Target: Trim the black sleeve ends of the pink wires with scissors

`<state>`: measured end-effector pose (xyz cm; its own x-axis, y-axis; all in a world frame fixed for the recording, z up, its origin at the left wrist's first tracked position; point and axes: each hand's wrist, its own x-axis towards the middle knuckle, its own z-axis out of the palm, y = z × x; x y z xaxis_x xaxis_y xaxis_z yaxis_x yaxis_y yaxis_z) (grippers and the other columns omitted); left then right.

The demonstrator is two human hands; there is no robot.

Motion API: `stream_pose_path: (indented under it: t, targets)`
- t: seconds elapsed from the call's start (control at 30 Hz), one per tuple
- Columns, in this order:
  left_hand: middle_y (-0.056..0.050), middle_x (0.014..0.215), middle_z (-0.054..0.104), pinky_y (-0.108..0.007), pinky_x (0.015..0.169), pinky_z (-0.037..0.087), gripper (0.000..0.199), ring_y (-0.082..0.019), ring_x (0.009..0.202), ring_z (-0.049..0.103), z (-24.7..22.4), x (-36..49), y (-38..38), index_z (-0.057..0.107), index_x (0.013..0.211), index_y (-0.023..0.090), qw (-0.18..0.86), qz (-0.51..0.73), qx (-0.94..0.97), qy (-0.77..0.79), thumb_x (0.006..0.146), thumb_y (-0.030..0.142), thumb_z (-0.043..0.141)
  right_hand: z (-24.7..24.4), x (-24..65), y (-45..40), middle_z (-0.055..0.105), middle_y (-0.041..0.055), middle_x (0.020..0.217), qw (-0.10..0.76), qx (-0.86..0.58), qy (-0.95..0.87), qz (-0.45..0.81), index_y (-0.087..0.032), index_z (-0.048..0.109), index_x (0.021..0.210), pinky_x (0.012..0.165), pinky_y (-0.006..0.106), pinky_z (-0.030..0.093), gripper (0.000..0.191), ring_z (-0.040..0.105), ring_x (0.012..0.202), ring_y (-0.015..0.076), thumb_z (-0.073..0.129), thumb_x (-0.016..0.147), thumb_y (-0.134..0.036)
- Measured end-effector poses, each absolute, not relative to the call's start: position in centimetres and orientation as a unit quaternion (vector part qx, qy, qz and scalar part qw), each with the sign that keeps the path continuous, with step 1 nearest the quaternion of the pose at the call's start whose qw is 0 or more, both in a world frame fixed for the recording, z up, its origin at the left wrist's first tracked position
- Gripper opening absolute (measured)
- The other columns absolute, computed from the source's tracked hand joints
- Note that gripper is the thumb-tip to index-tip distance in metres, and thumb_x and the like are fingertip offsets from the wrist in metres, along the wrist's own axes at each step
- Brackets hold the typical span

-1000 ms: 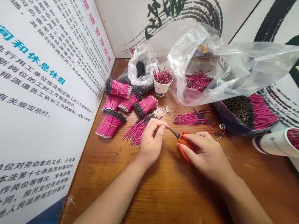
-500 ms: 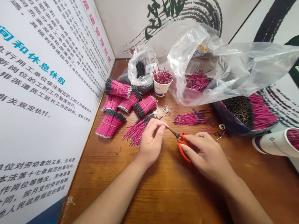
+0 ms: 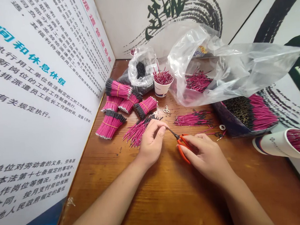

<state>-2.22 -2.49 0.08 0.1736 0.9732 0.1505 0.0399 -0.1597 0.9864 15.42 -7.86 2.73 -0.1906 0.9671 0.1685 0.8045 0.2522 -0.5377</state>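
Note:
Orange-handled scissors [image 3: 183, 148] are gripped in my right hand [image 3: 206, 154], their dark blades pointing up and left. The blade tips meet the fingertips of my left hand [image 3: 153, 139], which is closed in a pinch; what it pinches is too small and hidden to make out. Just behind my left hand lies a loose pile of pink wires with black ends [image 3: 136, 132]. Beyond the scissors is a second loose row of pink wires [image 3: 193, 118].
Banded wire bundles [image 3: 111, 123] are stacked at the left. A paper cup of wires [image 3: 163, 86] stands behind, beside a plastic bag with black pieces [image 3: 141, 70]. At right are a box of wires [image 3: 219, 116], a large clear bag [image 3: 234, 69] and a tilted cup [image 3: 273, 145].
Hardly anything differs. The scissors' handles and my right hand have shifted very slightly to the left; my left hand stays in place.

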Motion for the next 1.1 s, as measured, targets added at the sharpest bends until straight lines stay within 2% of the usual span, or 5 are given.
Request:
stream_pose_path:
  t: [0.23, 0.43, 0.7, 0.97, 1.1]
  targets:
    - [-0.003, 0.088, 0.057, -0.028, 0.081, 0.044, 0.019, -0.016, 0.085, 0.053, 0.08, -2.23, -2.36, 0.06, 0.087, 0.019, 0.461, 0.496, 0.612, 0.409, 0.098, 0.026, 0.046, 2.78, 15.67, -7.84, 0.07, 0.0047, 0.076, 0.228, -0.587, -0.757, 0.171, -0.021, 0.069, 0.086, 0.067, 0.033, 0.045, 0.021, 0.059, 0.071, 0.0209, 0.053, 0.094, -0.033]
    - [-0.004, 0.088, 0.057, -0.029, 0.083, 0.044, 0.02, -0.017, 0.087, 0.053, 0.05, -2.26, -2.3, 0.06, 0.087, 0.019, 0.454, 0.489, 0.618, 0.415, 0.098, 0.027, 0.045, 2.74, 15.8, -7.8, 0.073, 0.0055, 0.082, 0.228, -0.583, -0.762, 0.166, -0.021, 0.069, 0.089, 0.07, 0.034, 0.047, 0.019, 0.061, 0.074, 0.0215, 0.053, 0.094, -0.031]
    - [-0.003, 0.086, 0.056, -0.028, 0.082, 0.043, 0.017, -0.016, 0.086, 0.053, 0.2, -2.24, -2.32, 0.059, 0.087, 0.019, 0.478, 0.49, 0.604, 0.407, 0.097, 0.022, 0.046, 2.86, 15.56, -7.86, 0.07, 0.0052, 0.076, 0.223, -0.594, -0.753, 0.175, -0.02, 0.07, 0.09, 0.066, 0.032, 0.046, 0.019, 0.058, 0.071, 0.0209, 0.055, 0.093, -0.032]
    - [-0.003, 0.086, 0.057, -0.028, 0.079, 0.044, 0.016, -0.017, 0.084, 0.053, 0.13, -2.2, -2.42, 0.058, 0.086, 0.019, 0.492, 0.479, 0.592, 0.421, 0.096, 0.026, 0.047, 2.84, 15.82, -7.75, 0.073, 0.0049, 0.083, 0.223, -0.588, -0.755, 0.186, -0.022, 0.069, 0.092, 0.071, 0.034, 0.046, 0.02, 0.06, 0.076, 0.0216, 0.051, 0.095, -0.032]
    - [-0.004, 0.087, 0.057, -0.028, 0.075, 0.043, 0.018, -0.017, 0.083, 0.053, 0.12, -2.21, -2.4, 0.058, 0.086, 0.019, 0.499, 0.473, 0.589, 0.425, 0.097, 0.028, 0.046, 2.83, 15.85, -7.78, 0.072, 0.0055, 0.081, 0.223, -0.596, -0.751, 0.177, -0.021, 0.069, 0.09, 0.069, 0.033, 0.046, 0.021, 0.06, 0.074, 0.0214, 0.051, 0.095, -0.032]
